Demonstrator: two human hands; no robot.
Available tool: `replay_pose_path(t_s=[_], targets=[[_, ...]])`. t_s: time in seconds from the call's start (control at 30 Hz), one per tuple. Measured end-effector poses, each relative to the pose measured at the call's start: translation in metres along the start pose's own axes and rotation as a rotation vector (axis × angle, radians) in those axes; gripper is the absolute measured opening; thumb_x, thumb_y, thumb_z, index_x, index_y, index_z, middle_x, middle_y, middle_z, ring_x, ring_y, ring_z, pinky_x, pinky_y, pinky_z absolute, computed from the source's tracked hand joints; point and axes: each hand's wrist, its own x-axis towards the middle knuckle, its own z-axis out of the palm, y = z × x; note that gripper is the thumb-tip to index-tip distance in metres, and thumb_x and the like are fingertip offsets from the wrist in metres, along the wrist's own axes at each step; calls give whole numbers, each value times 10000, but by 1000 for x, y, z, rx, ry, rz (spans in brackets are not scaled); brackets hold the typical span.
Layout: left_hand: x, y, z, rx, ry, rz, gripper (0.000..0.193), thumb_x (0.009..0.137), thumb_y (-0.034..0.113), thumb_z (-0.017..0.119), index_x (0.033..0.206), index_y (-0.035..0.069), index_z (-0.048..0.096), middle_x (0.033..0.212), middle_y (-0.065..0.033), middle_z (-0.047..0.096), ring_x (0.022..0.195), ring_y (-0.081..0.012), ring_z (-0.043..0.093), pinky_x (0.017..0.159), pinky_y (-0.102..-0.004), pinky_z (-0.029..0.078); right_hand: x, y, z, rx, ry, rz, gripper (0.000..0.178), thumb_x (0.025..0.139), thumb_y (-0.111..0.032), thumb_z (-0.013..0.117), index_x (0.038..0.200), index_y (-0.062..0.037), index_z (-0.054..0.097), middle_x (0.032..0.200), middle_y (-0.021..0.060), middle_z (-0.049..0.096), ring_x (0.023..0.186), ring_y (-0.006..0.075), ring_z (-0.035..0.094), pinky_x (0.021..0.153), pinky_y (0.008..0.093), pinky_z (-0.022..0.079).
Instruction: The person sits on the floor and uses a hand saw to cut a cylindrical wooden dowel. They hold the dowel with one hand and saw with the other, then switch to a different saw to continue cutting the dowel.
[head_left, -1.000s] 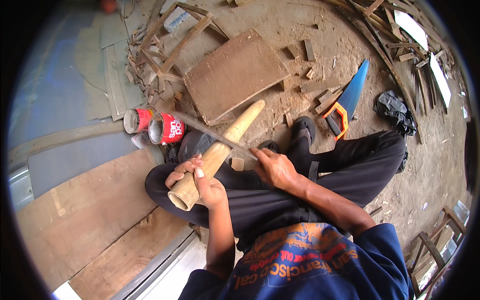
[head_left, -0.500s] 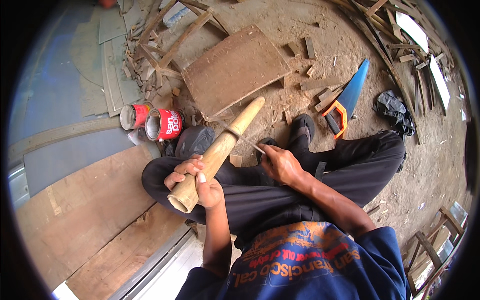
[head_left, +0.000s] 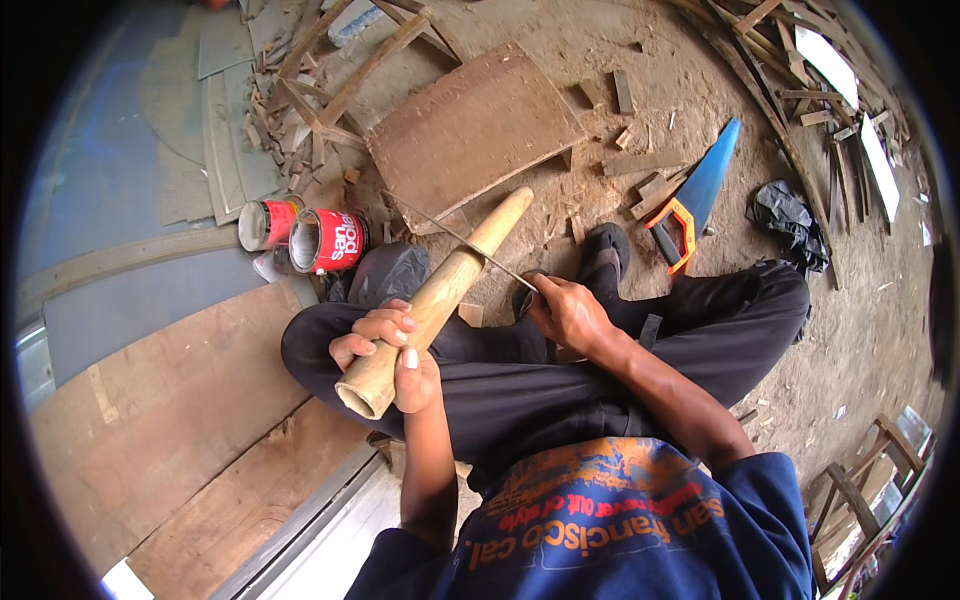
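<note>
My left hand (head_left: 392, 355) is wrapped round the wide end of a tapered, pale yellow-brown bamboo tube (head_left: 432, 308). Its hollow mouth faces me, while the narrow end slants up and away to the right. In my right hand (head_left: 575, 318) is the near end of a thin, dark file (head_left: 420, 212); its handle, if any, is hidden by the fingers. The file lies crosswise on the tube, at a step or notch above the middle, and its far tip sticks out on the left side. Both hands are above my crossed legs.
Ahead stands a low brown wooden board (head_left: 475, 135). Two red cans (head_left: 330, 240) are at the left, beside wooden planks (head_left: 170, 400). A blue handsaw (head_left: 700, 195) with an orange handle rests on the dirt floor at the right, near wood scraps (head_left: 645, 163) and a black plastic bag (head_left: 790, 222).
The file has slid across the tube toward the far left, so more of it shows beyond the tube. My right hand has moved slightly forward; the left keeps its hold.
</note>
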Motion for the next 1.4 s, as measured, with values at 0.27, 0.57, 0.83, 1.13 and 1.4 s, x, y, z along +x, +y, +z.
replay_pose_path(t_s=[0.27,0.57,0.83,1.13,1.4], targets=[[-1,-1,-6,-18,-10,-5,398,772,69,646,1077,129,397,864,-67,547,801,-215,578,847,-466,469,3,-5,-3,6,-4,6,408,843,-134,661,1220,-21,552,985,238,654,840,442,656,724,506,553],[3,-5,-5,8,79,-15,391,767,78,629,1073,129,392,858,-63,532,805,-210,563,857,-466,474,2,-11,2,10,21,-33,421,841,-115,645,1241,-27,547,951,217,646,820,441,652,703,509,548],[1,-6,-7,23,151,-26,390,752,72,621,1068,128,399,836,-74,529,801,-217,558,871,-471,480,3,-15,1,-122,34,11,359,850,-100,628,1202,-42,593,919,188,655,781,412,660,669,485,560],[1,-5,-5,1,100,-9,395,740,66,619,1070,127,411,842,-79,538,801,-223,566,870,-476,483,3,-12,-4,-126,25,23,395,833,-76,646,1222,-43,585,939,189,648,785,411,659,682,478,559],[2,-5,-10,-34,78,-21,403,737,80,630,1076,123,416,842,-73,547,795,-216,566,857,-467,477,7,-5,-3,-129,-43,25,358,867,-148,637,1204,-49,571,958,183,645,824,415,664,704,510,550]])
